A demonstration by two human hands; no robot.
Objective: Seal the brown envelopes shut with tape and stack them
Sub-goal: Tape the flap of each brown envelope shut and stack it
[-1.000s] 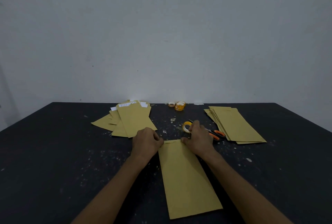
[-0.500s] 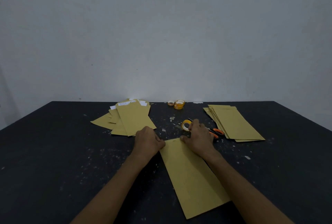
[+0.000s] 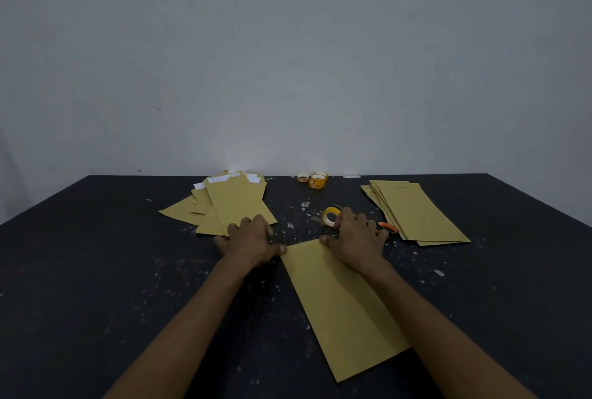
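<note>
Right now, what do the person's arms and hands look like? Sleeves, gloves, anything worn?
The left hand and right hand are both bare, with no gloves. The left forearm and right forearm are uncovered down to the picture's bottom edge, and no sleeve is in view. No watch, bracelet or ring shows, though in this dim light a thin ring could be missed.

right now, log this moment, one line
left hand: at envelope far corner | right hand: on far edge | tape roll, scissors: beyond right hand

brown envelope (image 3: 344,305), speckled black table (image 3: 96,270), orange-handled scissors (image 3: 388,227)
</note>
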